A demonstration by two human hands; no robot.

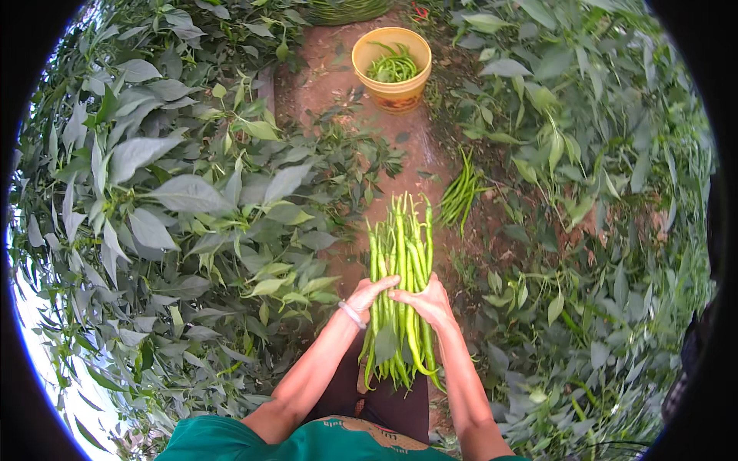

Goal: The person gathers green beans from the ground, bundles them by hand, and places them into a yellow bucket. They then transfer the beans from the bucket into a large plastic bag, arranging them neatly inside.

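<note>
A thick bundle of long green chili peppers (403,259) lies lengthwise between my two hands, in front of my thighs. My left hand (369,295) grips its left side, thumb across the top, with a pale bangle on that wrist. Around the right side is my right hand (428,299), its thumb also laid over the peppers. The fingers beneath the bundle are hidden. A green leaf (386,344) rests on the lower part of the bundle. Just beyond, to the right, a smaller pile of green peppers (460,193) lies on the ground.
A yellow plastic bucket (399,87) holding some green peppers stands farther up the dirt path (323,63). Behind it, a large heap of green peppers (349,10) shows at the top edge. Leafy pepper plants (190,201) crowd the left side, and more plants (553,115) the right.
</note>
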